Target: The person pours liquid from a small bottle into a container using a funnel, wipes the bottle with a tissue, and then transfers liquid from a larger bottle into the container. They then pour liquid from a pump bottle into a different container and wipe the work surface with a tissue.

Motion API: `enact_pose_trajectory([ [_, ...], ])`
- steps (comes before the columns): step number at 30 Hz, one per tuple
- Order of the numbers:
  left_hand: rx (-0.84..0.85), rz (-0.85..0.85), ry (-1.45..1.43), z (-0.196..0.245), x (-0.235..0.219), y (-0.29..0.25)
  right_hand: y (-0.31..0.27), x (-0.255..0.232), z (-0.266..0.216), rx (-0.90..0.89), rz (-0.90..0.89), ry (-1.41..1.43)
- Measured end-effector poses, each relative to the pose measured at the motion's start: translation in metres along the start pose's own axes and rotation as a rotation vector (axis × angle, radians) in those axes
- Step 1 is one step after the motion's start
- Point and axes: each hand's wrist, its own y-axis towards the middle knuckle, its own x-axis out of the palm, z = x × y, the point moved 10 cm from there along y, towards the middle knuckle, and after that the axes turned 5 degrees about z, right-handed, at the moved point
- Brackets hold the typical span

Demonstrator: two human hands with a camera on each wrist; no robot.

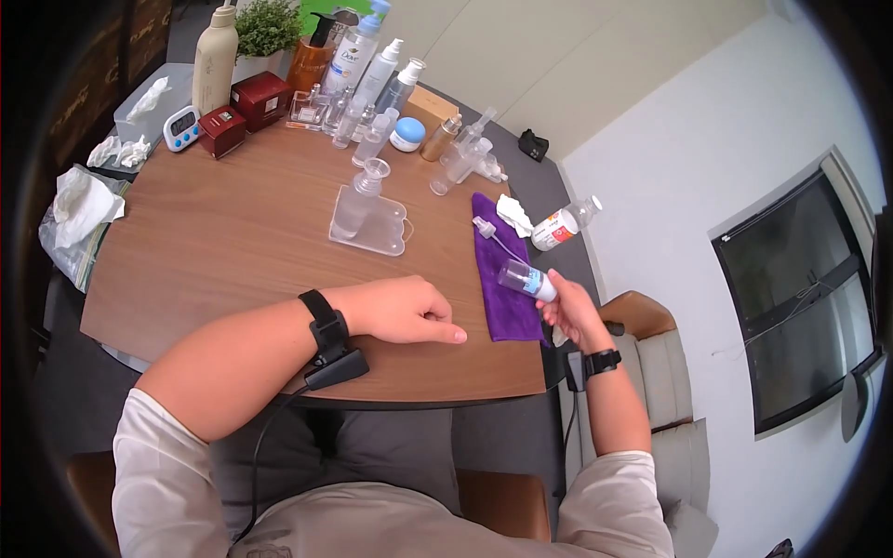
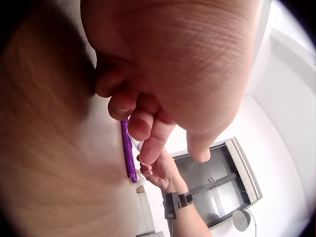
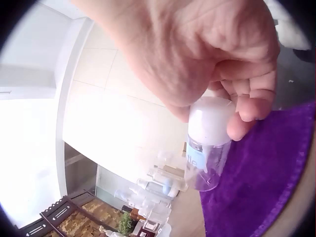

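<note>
A small clear bottle (image 1: 521, 276) with a pale blue label is pinched by its white end between the thumb and fingers of the right hand (image 1: 575, 314), over the purple cloth (image 1: 507, 316). In the right wrist view the bottle (image 3: 212, 123) tilts, clear end down, under the right hand (image 3: 197, 49). A spray nozzle (image 1: 485, 227) with a thin tube lies on the cloth. The left hand (image 1: 398, 310) hovers or rests near the table's front, holding nothing; the left wrist view shows its fingers loosely curled (image 2: 182, 64).
A clear tray (image 1: 377, 232) bears a clear bottle with a funnel-like top (image 1: 356, 205). Crumpled tissue (image 1: 513, 216) and a labelled bottle (image 1: 556, 229) are beyond the cloth. Several bottles, red boxes (image 1: 260, 99), a timer (image 1: 181, 128) and a plant (image 1: 268, 28) stand at the back.
</note>
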Motion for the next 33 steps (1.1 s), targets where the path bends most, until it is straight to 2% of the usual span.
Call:
enact_pose_trajectory([
  [1, -0.004, -0.004, 0.003, 0.0, 0.001, 0.0, -0.001, 0.0, 0.012, 0.039, -0.026, 0.095],
  [3, -0.004, -0.011, 0.01, 0.001, 0.0, 0.0, -0.011, 0.01, 0.024, 0.092, -0.208, 0.108],
  [5, -0.009, -0.008, 0.007, 0.002, -0.001, 0.0, -0.016, 0.013, 0.028, 0.108, -0.22, 0.131],
  [7, -0.005, -0.012, 0.001, 0.003, 0.0, -0.001, -0.001, -0.005, 0.032, 0.071, -0.008, 0.249],
  [9, -0.005, -0.008, -0.004, 0.004, 0.0, -0.001, 0.002, -0.017, 0.033, 0.067, 0.057, 0.273],
  [11, 0.003, 0.007, -0.015, 0.005, -0.003, -0.002, -0.003, 0.003, 0.03, 0.095, -0.221, 0.122],
  [13, 0.016, 0.006, -0.017, 0.005, -0.002, -0.001, -0.003, 0.004, 0.03, 0.132, -0.226, 0.069],
  [15, 0.029, -0.003, -0.027, 0.006, 0.002, 0.0, 0.013, -0.024, 0.025, 0.005, -0.009, 0.203],
  [17, 0.03, -0.012, -0.027, 0.007, 0.003, -0.001, 0.01, -0.024, 0.025, -0.012, -0.084, 0.234],
  [19, 0.022, -0.016, -0.042, 0.011, 0.0, -0.003, -0.006, -0.005, 0.018, 0.047, -0.223, 0.122],
  [21, 0.016, -0.032, -0.058, 0.014, 0.002, -0.004, -0.004, -0.019, -0.003, -0.098, -0.096, 0.091],
  [23, 0.006, -0.055, -0.08, 0.014, 0.005, -0.005, -0.007, -0.025, -0.018, -0.157, -0.064, -0.03],
  [24, 0.004, -0.061, -0.078, 0.017, 0.005, -0.005, -0.016, -0.015, -0.023, -0.128, -0.178, -0.077],
  [25, 0.002, -0.085, -0.075, 0.021, 0.007, -0.007, -0.019, -0.012, -0.03, -0.125, -0.178, -0.072],
  [27, -0.003, -0.11, -0.073, 0.026, 0.008, -0.009, -0.025, 0.0, -0.058, -0.321, -0.189, -0.357],
  [28, 0.014, -0.098, -0.058, 0.029, 0.005, -0.009, -0.026, 0.0, -0.074, -0.449, -0.111, -0.614],
  [29, 0.031, -0.086, -0.042, 0.031, 0.002, -0.008, -0.031, 0.006, -0.084, -0.447, -0.112, -0.608],
  [30, 0.026, -0.091, -0.039, 0.028, 0.001, -0.006, -0.052, 0.031, -0.108, -0.71, -0.138, -0.868],
  [31, 0.095, 0.07, -0.189, 0.028, -0.016, -0.003, -0.071, 0.056, -0.12, -0.969, -0.159, -1.124],
  [32, 0.159, 0.224, -0.341, 0.027, -0.032, -0.003, -0.073, 0.068, -0.122, -1.038, -0.185, -1.215],
  [33, 0.15, 0.314, -0.38, 0.031, -0.049, -0.008, -0.086, 0.086, -0.129, -1.115, -0.198, -1.274],
])
